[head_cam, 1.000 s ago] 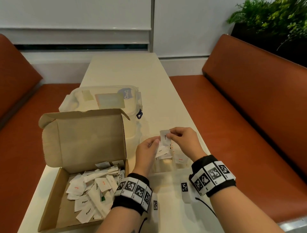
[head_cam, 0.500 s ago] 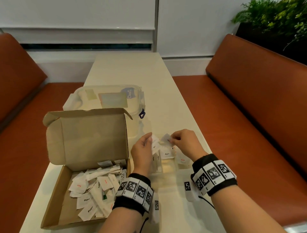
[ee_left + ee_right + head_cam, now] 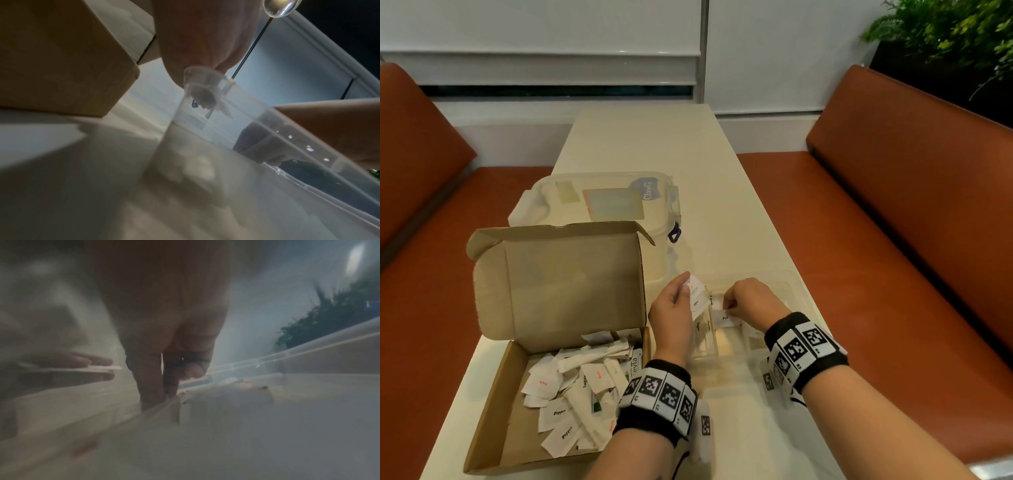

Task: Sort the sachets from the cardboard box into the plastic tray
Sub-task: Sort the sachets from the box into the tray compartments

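Note:
An open cardboard box [image 3: 493, 428] at the near left holds several white sachets [image 3: 571, 394]. To its right lies the clear plastic tray [image 3: 796, 291] with dividers. My left hand [image 3: 674, 308] hovers over the tray's left side and holds a small stack of sachets [image 3: 697, 296]. My right hand [image 3: 748, 301] reaches down into a middle compartment, its fingertips pinching a white pepper sachet [image 3: 727, 317]. In the right wrist view my right fingers [image 3: 152, 379] point down at the tray's divider [image 3: 160, 405], and the left hand's sachets [image 3: 82, 369] show edge-on at the left.
A clear lidded plastic container [image 3: 602, 202] stands behind the cardboard box. The cream table [image 3: 654, 144] runs away between two orange benches [image 3: 893, 222]. A plant [image 3: 955, 31] sits at the far right. The box's raised lid [image 3: 558, 277] stands close to my left hand.
My right hand has taken one sachet from the stack and lowered it into the tray. The left hand has drawn slightly left with the remaining sachets.

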Available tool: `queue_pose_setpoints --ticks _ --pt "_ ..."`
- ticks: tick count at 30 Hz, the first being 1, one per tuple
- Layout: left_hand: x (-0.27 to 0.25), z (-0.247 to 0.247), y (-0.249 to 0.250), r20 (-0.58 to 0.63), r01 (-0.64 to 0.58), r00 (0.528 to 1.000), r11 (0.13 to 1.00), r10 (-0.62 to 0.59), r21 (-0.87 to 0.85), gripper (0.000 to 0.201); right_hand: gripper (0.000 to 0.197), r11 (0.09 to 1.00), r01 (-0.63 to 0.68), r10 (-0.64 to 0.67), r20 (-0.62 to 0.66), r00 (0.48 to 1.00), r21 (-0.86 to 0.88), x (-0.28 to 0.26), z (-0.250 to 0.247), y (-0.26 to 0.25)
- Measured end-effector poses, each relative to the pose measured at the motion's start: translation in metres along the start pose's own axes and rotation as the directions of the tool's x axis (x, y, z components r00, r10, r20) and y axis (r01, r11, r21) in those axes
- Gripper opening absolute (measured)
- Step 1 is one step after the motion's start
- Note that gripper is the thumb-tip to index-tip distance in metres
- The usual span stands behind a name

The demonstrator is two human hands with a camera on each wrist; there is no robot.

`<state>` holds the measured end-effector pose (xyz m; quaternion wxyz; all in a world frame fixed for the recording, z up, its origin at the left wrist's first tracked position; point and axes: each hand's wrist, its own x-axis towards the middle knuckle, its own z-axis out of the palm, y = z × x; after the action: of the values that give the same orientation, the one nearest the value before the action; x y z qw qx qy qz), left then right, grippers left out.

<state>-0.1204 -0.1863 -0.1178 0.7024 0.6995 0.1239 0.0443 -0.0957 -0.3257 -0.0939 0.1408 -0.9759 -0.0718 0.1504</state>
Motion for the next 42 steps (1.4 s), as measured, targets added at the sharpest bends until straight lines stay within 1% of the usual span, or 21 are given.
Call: queue_pose_setpoints --ticks 2,4,8,11,18,20,22,24,25,27,29,31,33,34,36,38,42 --pt "0.001 0.0 -0.001 0.004 -0.005 1.0 1.0 0.005 0.005 0.029 0.02 1.0 -0.007 0.007 0.016 1.0 -0.022 0.002 0.003 0.001" --pt "0.001 -0.001 -0.001 0.012 -0.015 1.0 1.0 0.015 0.011 0.029 0.018 0.999 0.0 0.0 -0.001 1.0 -0.042 0.003 0.007 0.001" --pt "0.001 0.0 0.0 0.011 -0.029 1.0 0.999 0.029 0.017 0.029 0.009 0.995 0.052 -0.065 -0.15 0.987 -0.088 0.002 0.014 0.002" --pt "0.001 -0.001 -0.002 0.018 -0.039 0.999 0.999 0.038 0.026 0.029 0.007 0.983 0.064 -0.088 -0.138 0.987 -0.17 0.0 0.019 0.002" --pt "0.004 -0.002 -0.006 0.065 -0.02 0.998 1.0 0.02 0.001 0.03 0.007 0.986 0.039 -0.062 -0.144 0.988 -0.16 0.001 0.025 0.005" --pt "0.004 -0.002 -0.006 0.083 -0.026 0.996 1.0 0.026 0.001 0.033 0.011 0.997 0.039 -0.051 -0.177 0.983 -0.066 0.002 0.024 0.004" --pt "0.005 -0.003 -0.005 0.094 -0.047 0.994 0.999 0.047 0.004 0.038 0.016 0.988 0.047 -0.005 -0.27 0.963 0.149 0.001 0.022 0.002" --pt "0.006 -0.003 -0.004 0.117 -0.042 0.992 0.999 0.042 0.001 0.04 0.017 0.916 0.077 0.076 -0.358 0.931 0.394 -0.001 0.017 -0.002" --pt "0.006 -0.002 -0.003 0.134 -0.033 0.99 0.999 0.033 -0.008 0.039 0.016 0.86 0.095 0.115 -0.373 0.921 0.501 -0.003 0.015 -0.004" --pt "0.004 0.0 -0.001 0.169 -0.03 0.985 0.999 0.037 -0.043 0.033 0.012 0.766 0.115 0.153 -0.354 0.923 0.632 -0.006 0.01 -0.006" --pt "0.001 0.002 0.001 0.179 -0.031 0.983 0.997 0.043 -0.069 0.027 0.01 0.7 0.114 0.17 -0.32 0.932 0.705 -0.009 0.007 -0.006" --pt "-0.001 0.003 0.003 0.217 0.038 0.976 0.991 -0.009 -0.128 0.024 0.011 0.645 0.105 0.21 -0.308 0.928 0.756 -0.011 0.005 -0.004" --pt "-0.002 0.003 0.003 0.276 0.107 0.959 0.983 -0.062 -0.149 0.028 0.012 0.62 0.093 0.258 -0.315 0.913 0.779 -0.012 0.003 -0.001" --pt "-0.003 0.003 0.002 0.291 0.115 0.954 0.985 -0.073 -0.13 0.032 0.012 0.613 0.09 0.279 -0.321 0.905 0.785 -0.013 0.003 0.001" --pt "-0.005 0.001 0.001 0.292 0.101 0.954 0.989 -0.066 -0.11 0.039 0.012 0.592 0.101 0.308 -0.34 0.889 0.8 -0.016 0.003 0.005" --pt "-0.006 0.0 0.001 0.272 0.087 0.961 0.99 -0.054 -0.113 0.04 0.012 0.57 0.123 0.316 -0.354 0.88 0.813 -0.019 0.003 0.009" --pt "-0.008 -0.001 0.001 0.241 0.062 0.97 0.994 -0.037 -0.095 0.029 0.01 0.558 0.138 0.297 -0.352 0.888 0.819 -0.022 0.003 0.009"
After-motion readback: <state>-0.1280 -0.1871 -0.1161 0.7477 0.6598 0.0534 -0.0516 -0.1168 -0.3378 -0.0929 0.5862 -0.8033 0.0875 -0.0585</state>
